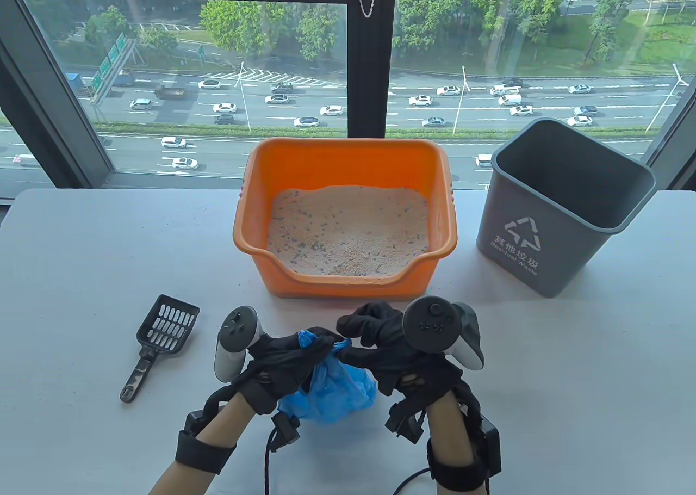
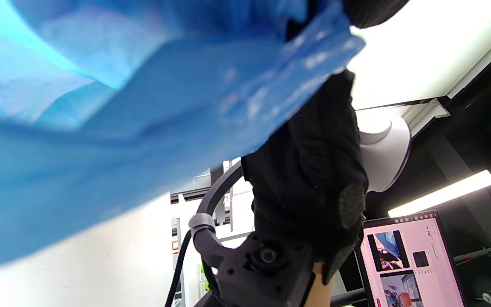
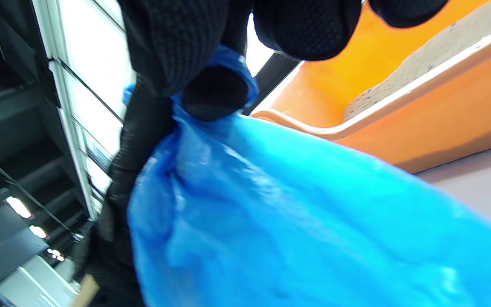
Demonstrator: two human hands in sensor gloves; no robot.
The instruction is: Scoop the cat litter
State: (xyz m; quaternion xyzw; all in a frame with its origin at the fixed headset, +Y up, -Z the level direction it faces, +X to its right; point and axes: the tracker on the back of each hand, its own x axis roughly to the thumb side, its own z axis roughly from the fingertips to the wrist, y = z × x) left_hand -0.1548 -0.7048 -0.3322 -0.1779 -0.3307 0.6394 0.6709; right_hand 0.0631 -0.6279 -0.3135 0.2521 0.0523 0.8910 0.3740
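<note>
Table view: the left hand (image 1: 277, 362) and right hand (image 1: 380, 342) pinch the top of a blue bag (image 1: 331, 391) between curled fingers; the orange litter box (image 1: 348, 158) sits just beyond the fingertips, the scoop (image 1: 160, 340) left of them. Left wrist view: the bag (image 2: 122, 128) hangs below the fingers. Right wrist view: fingers (image 3: 215, 91) pinch the bag's neck (image 3: 313, 213).

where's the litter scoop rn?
In the table view, the black slotted plastic litter scoop lies flat on the white table, untouched, left of the left hand and in front-left of the orange plastic litter box.
</note>
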